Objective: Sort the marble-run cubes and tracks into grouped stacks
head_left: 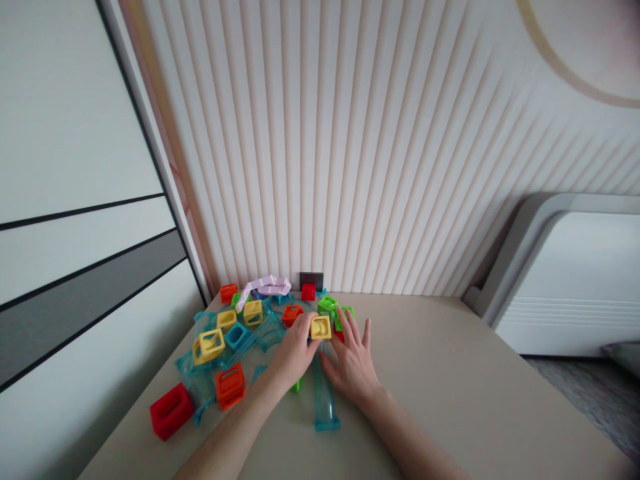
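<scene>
Fingers (pixel 303 331) pinch yellow block (pixel 321 327) amid scattered blocks (pixel 230 385).

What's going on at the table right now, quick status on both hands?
Left hand pinching yellow block. Right hand flat beside it, fingers spread over green blocks. Clear blue track piece lying between the wrists. Loose blocks crowd the left side.

red block (pixel 171 411) front-left | purple chain (pixel 264 289) by wall | radiator (pixel 570 280) right

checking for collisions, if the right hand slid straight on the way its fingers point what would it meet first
Probably the green blocks right at the fingertips of the right hand, which already seem to touch them; depth is hard to judge.
</scene>
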### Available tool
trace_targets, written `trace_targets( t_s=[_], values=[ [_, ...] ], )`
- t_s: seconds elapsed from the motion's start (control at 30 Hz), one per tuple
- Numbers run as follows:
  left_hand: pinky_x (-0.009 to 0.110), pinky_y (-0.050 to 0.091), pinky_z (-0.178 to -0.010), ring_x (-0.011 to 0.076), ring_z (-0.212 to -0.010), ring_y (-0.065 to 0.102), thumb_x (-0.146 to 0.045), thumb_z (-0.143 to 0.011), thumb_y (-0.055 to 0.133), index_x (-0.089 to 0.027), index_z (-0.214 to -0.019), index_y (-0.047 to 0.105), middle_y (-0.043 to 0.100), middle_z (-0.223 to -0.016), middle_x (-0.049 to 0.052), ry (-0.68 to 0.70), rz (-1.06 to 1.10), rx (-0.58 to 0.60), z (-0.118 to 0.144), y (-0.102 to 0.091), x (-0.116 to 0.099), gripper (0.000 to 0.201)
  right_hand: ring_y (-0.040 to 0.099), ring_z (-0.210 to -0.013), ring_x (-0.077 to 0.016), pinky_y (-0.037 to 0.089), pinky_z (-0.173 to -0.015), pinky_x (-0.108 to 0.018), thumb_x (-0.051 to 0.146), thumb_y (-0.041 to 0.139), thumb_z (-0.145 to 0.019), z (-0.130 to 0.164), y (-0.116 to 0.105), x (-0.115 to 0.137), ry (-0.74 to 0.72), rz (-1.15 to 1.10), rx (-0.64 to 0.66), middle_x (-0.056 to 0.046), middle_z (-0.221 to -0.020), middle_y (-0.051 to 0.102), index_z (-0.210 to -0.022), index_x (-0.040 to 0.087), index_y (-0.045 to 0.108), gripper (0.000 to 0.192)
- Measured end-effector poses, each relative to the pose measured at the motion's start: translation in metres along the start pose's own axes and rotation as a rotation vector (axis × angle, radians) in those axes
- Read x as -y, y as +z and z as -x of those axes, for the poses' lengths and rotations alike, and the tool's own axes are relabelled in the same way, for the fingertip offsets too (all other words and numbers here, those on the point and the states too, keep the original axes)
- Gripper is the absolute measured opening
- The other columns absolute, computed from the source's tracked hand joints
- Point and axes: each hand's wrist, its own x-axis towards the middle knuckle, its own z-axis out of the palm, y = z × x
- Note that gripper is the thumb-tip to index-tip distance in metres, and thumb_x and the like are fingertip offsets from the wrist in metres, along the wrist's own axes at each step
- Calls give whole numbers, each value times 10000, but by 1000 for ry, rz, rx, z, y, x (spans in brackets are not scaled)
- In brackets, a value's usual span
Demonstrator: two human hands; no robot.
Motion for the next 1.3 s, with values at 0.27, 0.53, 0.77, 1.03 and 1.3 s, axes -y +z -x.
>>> trace_targets(
  t_s=[0.27, 0.53, 0.77, 1.03, 1.3],
  values=[
    [414, 551, -973, 247, -1150, 667, -45, -849, 599, -234, -1216, 518, 663, -1189, 81, 5, 12, 69, 2, 4, 1, 421, 184, -1534, -384, 50, -1176, -736, 299, 593, -864, 2, 4, 6, 69, 41, 17, -186, -1660, 231, -1454, 191, 512, 605],
    [434, 546, -1002, 261, -1187, 665, -72, -859, 612, -239, -1305, 483, 663, -1253, 100, -21, -21, 20, 2, 11, 8, 493, 298, -1485, -432, 161, -1118, -804, 286, 659, -825, 4, 9, 3, 33, -3, -101, -223, -1613, 321, -1418, 211, 524, 612],
    [433, 528, -1039, 271, -1257, 627, -131, -891, 614, -227, -1419, 445, 639, -1341, 131, 18, -74, -2, 0, 2, 5, 563, 330, -1465, -454, 132, -1130, -801, 368, 658, -885, 6, 14, -1, 18, -30, -132, -234, -1594, 356, -1455, 186, 495, 620],
    [442, 548, -1008, 275, -1238, 633, -118, -907, 585, -294, -1555, 292, 639, -1352, 118, 148, -102, 86, 1, -20, -14, 732, 435, -1430, -328, 152, -1203, -686, 311, 520, -994, 7, 3, -6, -38, -153, -293, -170, -1464, 553, -1569, 201, 284, 632],
    [426, 549, -1020, 261, -1219, 643, -205, -907, 658, -298, -1566, 288, 668, -1334, 97, 249, -143, 173, 21, -45, -37, 762, 610, -1217, -324, 427, -1078, -601, 372, 514, -994, 15, -1, -19, -170, -361, -364, -156, -1243, 674, -1419, 206, 425, 466]
  ],
)
